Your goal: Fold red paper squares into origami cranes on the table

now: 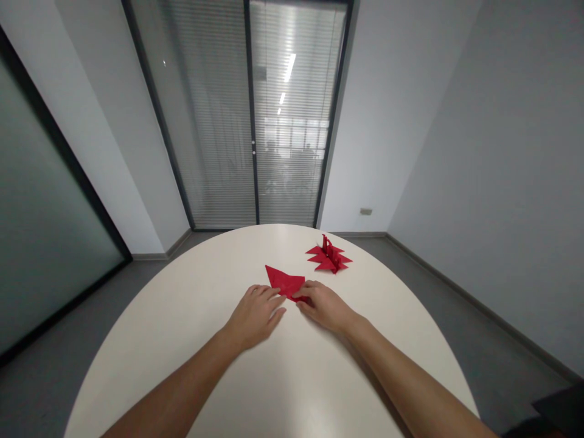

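A folded piece of red origami paper (286, 281) lies on the table between my hands, one pointed corner toward the upper left. At its lower left edge, my left hand (258, 315) rests with fingers stretched out and the thumb apart, the fingertips touching the paper. My right hand (326, 306) is closed on the paper's lower right part, thumb and fingers together there. The fingers hide some of that side. Beyond my right hand sits a cluster of red folded paper cranes (329, 257), several pointed wings spreading outward.
Both forearms cross the round white table (205, 304). Past its far edge stand glass panels with blinds (292, 170) in dark frames. Plain walls rise on both sides, and a dark object (561, 407) shows at the lower right.
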Action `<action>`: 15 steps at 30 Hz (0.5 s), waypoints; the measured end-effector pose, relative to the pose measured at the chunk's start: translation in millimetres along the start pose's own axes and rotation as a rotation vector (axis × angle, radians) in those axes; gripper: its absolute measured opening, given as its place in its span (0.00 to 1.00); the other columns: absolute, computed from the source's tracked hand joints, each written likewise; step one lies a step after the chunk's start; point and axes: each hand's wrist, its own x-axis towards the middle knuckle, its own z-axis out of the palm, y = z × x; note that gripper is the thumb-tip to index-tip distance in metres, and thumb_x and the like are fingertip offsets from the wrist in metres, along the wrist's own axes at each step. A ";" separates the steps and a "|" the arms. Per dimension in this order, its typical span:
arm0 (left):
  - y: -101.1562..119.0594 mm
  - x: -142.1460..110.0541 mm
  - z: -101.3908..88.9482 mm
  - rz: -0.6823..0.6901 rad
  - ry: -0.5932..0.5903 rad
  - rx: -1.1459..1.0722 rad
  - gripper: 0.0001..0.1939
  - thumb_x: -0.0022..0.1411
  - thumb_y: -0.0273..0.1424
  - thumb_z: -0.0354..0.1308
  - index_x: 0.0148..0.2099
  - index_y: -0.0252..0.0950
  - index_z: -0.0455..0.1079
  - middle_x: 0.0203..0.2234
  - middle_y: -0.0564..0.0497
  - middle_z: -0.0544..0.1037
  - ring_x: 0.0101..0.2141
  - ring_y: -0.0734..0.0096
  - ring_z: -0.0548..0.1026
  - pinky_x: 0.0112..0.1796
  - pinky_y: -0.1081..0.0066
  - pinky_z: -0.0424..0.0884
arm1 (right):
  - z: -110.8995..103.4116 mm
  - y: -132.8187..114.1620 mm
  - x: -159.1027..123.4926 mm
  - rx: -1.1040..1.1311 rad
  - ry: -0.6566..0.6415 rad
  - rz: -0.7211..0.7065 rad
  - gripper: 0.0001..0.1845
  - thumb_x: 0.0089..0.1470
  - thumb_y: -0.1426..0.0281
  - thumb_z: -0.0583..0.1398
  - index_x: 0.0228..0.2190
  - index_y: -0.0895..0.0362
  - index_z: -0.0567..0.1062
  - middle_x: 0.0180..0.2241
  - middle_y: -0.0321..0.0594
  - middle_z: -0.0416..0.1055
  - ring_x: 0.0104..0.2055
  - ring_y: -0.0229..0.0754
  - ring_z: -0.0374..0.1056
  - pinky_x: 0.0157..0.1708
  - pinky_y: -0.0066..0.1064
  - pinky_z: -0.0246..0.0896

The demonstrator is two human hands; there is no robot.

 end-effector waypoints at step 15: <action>-16.0 1.7 10.6 -0.087 0.028 -0.083 0.16 0.70 0.33 0.51 0.56 0.38 0.71 0.55 0.45 0.75 0.55 0.54 0.71 0.56 0.52 0.64 | -1.5 -4.1 -0.4 0.092 -0.184 -0.118 0.17 0.57 0.76 0.57 0.44 0.53 0.79 0.42 0.38 0.79 0.40 0.41 0.73 0.42 0.29 0.64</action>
